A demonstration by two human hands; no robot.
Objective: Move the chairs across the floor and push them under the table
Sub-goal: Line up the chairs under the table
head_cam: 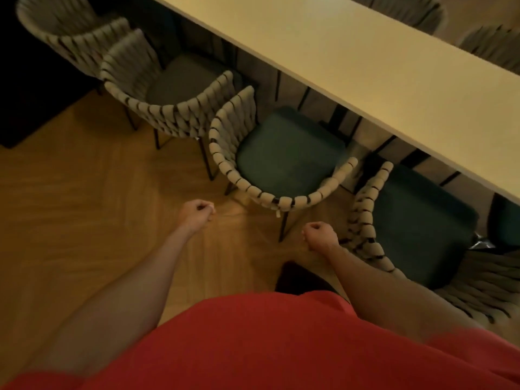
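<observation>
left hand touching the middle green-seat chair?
Apart. Head view: left hand is a closed fist with bare floor between it and the chair backrest.

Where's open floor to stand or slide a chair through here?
Bare wood floor lies left of the left hand, bordered by the dark rug and the chairs. Along the table it is crowded: chairs sit side by side, nearly touching.

no readable text, no labels, no brands, no numbers, no signs anywhere in view
</observation>
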